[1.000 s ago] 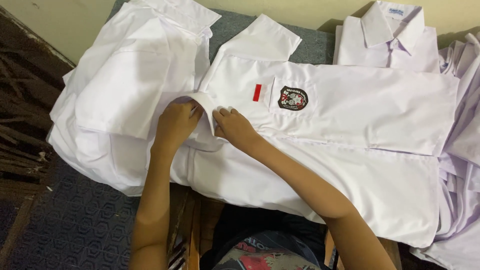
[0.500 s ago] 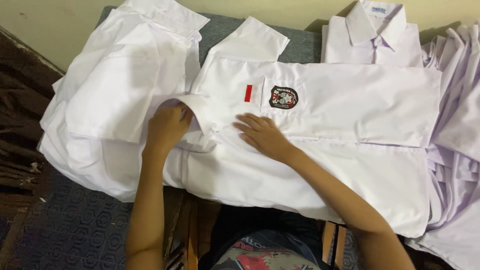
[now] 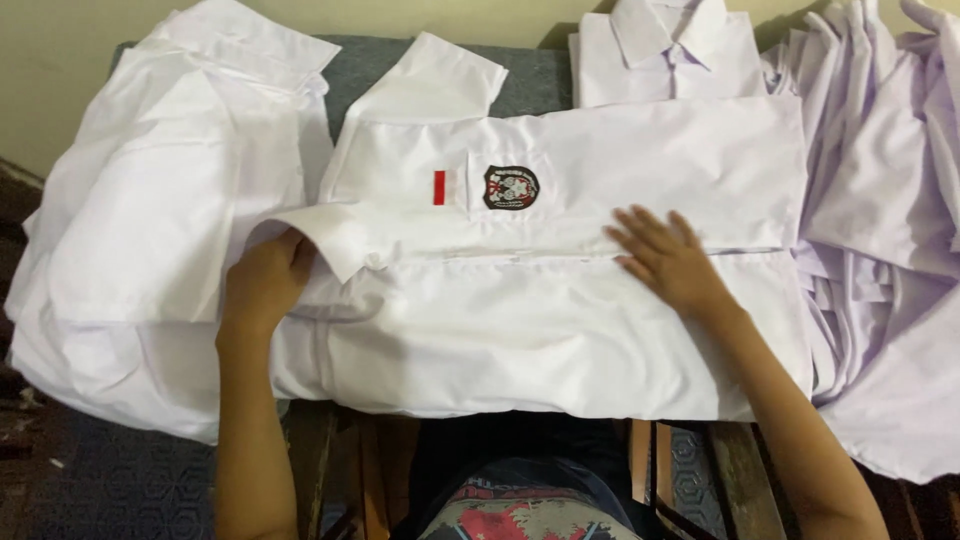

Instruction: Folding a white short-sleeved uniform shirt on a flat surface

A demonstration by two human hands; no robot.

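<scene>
White shirts cover the counter [image 3: 530, 75]. At its middle lies a badged shirt [image 3: 560, 300]; the left hand [image 3: 265, 285] pinches its collar [image 3: 320, 235], while the right hand [image 3: 665, 260] rests flat, fingers [image 3: 640, 225] spread, on the placket.

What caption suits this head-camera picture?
Left hand at the collar of a white badged shirt; right hand flat on its front.

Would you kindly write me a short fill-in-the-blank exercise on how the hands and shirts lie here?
1. The left hand holds the shirt at its ____.
2. The right hand lies ____ on the shirt's front, fingers spread.
3. The stripe beside the badge is ____.
4. The folded shirt at the top has its collar ____.

Missing words: collar; flat; red; up
</scene>
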